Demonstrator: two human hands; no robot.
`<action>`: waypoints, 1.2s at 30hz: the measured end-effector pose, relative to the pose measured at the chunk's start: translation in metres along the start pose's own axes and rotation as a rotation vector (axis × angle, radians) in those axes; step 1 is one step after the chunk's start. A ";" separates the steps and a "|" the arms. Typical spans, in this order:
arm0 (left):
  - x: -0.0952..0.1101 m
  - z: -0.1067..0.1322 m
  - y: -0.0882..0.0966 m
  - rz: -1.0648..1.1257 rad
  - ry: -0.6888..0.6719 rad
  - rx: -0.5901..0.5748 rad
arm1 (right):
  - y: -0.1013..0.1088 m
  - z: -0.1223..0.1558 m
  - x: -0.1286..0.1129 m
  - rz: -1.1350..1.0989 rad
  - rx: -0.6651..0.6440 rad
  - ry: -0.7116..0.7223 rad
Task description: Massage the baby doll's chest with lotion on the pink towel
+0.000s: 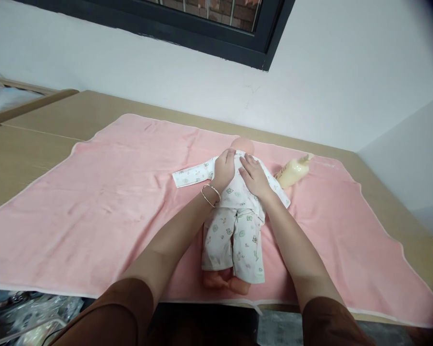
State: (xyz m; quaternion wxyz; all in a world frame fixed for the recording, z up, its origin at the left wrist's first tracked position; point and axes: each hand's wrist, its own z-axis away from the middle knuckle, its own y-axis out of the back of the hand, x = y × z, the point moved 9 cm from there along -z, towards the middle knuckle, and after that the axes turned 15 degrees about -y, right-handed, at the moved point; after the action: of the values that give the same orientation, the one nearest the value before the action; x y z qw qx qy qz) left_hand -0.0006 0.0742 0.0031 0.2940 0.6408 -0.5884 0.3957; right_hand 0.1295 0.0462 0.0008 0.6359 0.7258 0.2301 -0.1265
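Observation:
A baby doll [234, 226] in white printed pyjamas lies on a pink blanket [104, 206], head away from me and bare feet near the table's front edge. My left hand [224, 168] rests on the doll's upper chest with its fingers curled at the collar; silver bangles circle that wrist. My right hand [253, 175] lies flat on the shirt beside it, fingers stretched toward the neck. One empty shirt sleeve [193, 174] stretches out to the left. The doll's head [242, 144] is mostly hidden behind my hands.
A cream baby bottle [294, 171] lies on its side on the blanket just right of the doll. The blanket covers a wooden table [32, 144] against a white wall. A wooden cot rail [25, 103] sits at far left. Plastic bags [32, 312] lie below the front edge.

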 end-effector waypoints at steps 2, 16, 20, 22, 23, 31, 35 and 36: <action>-0.005 -0.001 0.005 -0.074 0.007 0.002 | 0.000 -0.001 0.010 0.020 0.043 -0.140; -0.015 0.003 -0.002 -0.167 -0.085 -0.189 | -0.002 -0.003 -0.008 0.035 -0.012 0.061; -0.015 0.003 -0.004 -0.260 -0.156 -0.228 | -0.002 0.003 0.004 0.133 0.083 -0.232; -0.015 0.003 -0.005 -0.271 -0.186 -0.236 | -0.009 0.012 -0.014 0.188 0.081 -0.204; -0.016 0.003 -0.005 -0.268 -0.192 -0.238 | -0.014 0.016 -0.026 0.195 0.070 -0.131; -0.007 0.004 -0.006 -0.345 -0.299 -0.267 | -0.008 -0.005 -0.008 0.023 0.020 0.042; -0.001 0.005 -0.009 -0.410 -0.387 -0.341 | -0.003 -0.005 0.006 0.059 0.076 -0.078; 0.000 0.006 -0.010 -0.425 -0.404 -0.367 | -0.002 -0.003 0.005 0.084 0.088 -0.114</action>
State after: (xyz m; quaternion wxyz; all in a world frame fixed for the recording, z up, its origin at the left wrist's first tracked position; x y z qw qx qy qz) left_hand 0.0101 0.0704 0.0009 0.3578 0.7511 -0.5493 0.0782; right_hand 0.1329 0.0498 -0.0029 0.6203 0.7535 0.1570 -0.1509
